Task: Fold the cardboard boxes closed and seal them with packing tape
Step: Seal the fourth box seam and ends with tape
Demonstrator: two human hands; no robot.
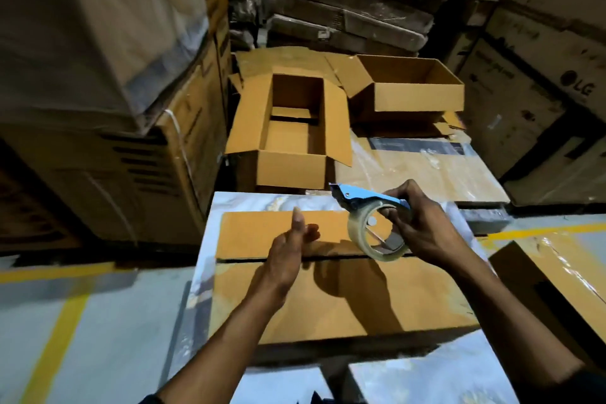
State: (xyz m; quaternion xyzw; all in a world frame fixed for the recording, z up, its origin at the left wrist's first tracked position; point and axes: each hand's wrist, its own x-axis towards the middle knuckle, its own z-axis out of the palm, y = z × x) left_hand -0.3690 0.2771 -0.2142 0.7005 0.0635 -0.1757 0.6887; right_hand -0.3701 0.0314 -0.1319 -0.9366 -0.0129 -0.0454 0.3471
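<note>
Box: the closed box (328,298) lies directly under both hands, its two top flaps folded flat and meeting along a seam (262,260).
Seam axis: runs side to side across the view, from below the left hand through to below the right hand; no tape shows on it yet.
Right hand: the right hand (423,229) grips the dispenser (370,197) by its handle, fingers curled round it, with the tape roll (377,233) hanging just above the seam's right part.
Dispenser heading: its blade end points away from the right hand toward the left and slightly far side, roughly along the seam.
Left hand: the left hand (288,252) is flat and empty, fingers straight and edge-on, over the seam left of the roll; whether it touches the flap I cannot tell.
Nearer hand: both are on the seam line; the left sits nearer its middle, the right nearer its right end.
Next move, judged: the roll needs lowering onto the seam and pulling along it, while the left hand steadies the flaps.
Other boxes: two open boxes (295,128) (410,88) wait beyond the hands, flaps up.
</note>
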